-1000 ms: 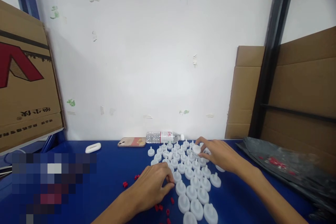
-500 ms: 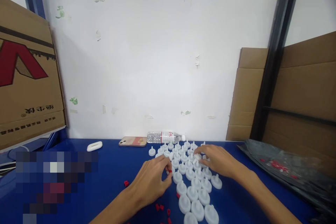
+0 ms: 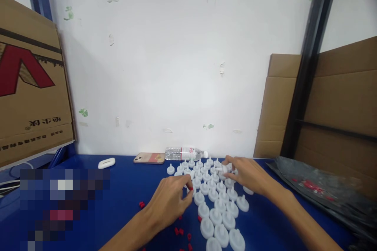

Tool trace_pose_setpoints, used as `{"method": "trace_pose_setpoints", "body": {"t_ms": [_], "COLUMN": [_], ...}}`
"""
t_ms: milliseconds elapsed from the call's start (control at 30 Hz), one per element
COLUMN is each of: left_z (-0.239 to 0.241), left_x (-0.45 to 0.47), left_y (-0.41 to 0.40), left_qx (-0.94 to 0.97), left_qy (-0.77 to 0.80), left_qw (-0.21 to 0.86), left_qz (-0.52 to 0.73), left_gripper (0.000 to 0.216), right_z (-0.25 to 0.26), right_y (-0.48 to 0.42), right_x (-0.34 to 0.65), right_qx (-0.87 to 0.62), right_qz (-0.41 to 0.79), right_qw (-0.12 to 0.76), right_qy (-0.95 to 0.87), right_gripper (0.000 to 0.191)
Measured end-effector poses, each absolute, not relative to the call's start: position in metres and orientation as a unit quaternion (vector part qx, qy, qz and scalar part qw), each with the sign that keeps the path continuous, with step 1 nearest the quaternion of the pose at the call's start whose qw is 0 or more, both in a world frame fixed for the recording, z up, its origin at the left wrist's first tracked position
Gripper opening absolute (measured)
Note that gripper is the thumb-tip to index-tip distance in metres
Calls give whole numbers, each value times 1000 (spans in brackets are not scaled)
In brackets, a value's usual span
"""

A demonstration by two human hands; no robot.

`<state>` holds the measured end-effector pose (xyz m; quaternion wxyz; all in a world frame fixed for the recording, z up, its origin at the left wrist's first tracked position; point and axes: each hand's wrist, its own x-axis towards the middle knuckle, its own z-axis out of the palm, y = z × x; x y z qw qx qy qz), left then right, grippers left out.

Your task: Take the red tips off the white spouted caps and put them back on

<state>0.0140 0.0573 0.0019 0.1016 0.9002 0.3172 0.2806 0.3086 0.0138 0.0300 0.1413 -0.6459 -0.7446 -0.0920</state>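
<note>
Several white plastic caps with short stems [image 3: 216, 216] stand in rows on the blue table [image 3: 123, 196]. My left hand [image 3: 169, 200] rests at the left edge of the rows with its fingers curled in a pinch; what it pinches is too small to name. My right hand [image 3: 249, 176] reaches over the far rows and its fingertips grip one white cap [image 3: 224, 169]. Small red pieces [image 3: 179, 232] lie scattered on the table by my left wrist.
A clear water bottle [image 3: 185, 153] lies against the white wall, beside a phone [image 3: 149, 158] and a small white case [image 3: 106, 162]. Cardboard boxes stand at the left [image 3: 29, 98] and right [image 3: 338, 98]. A dark plastic bag [image 3: 318, 188] lies at right.
My right hand has lifted a white cap slightly off the far rows. My left hand has shifted a little toward the rows, fingers still pinched.
</note>
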Motion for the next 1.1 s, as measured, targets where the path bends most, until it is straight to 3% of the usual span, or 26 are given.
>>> {"method": "trace_pose_setpoints", "body": {"t_ms": [267,433,700,933,1100], "left_z": [-2,-2,3,1,7], "left_x": [13,13,12,9,7], "left_y": [60,63,64,64,57], "left_qx": [894,893,885,916,914], "left_qy": [279,254,242,248,235], "left_qw": [89,98,144,66,152], "left_qz": [339,359,370,307,293], "left_gripper": [7,20,17,30,38], "right_z": [38,30,20,16,14], "right_y": [-8,-15,-7,-8,-8], "right_x": [254,232,232,224,221], "right_qx": [-542,-499,-477,-462,-447], "right_qz": [-102,-66,64,119,125], "right_qw": [208,246,353,413,423], "right_qy": [-808,-828,-803,-775,-779], "right_gripper": [23,25,26,33,27]}}
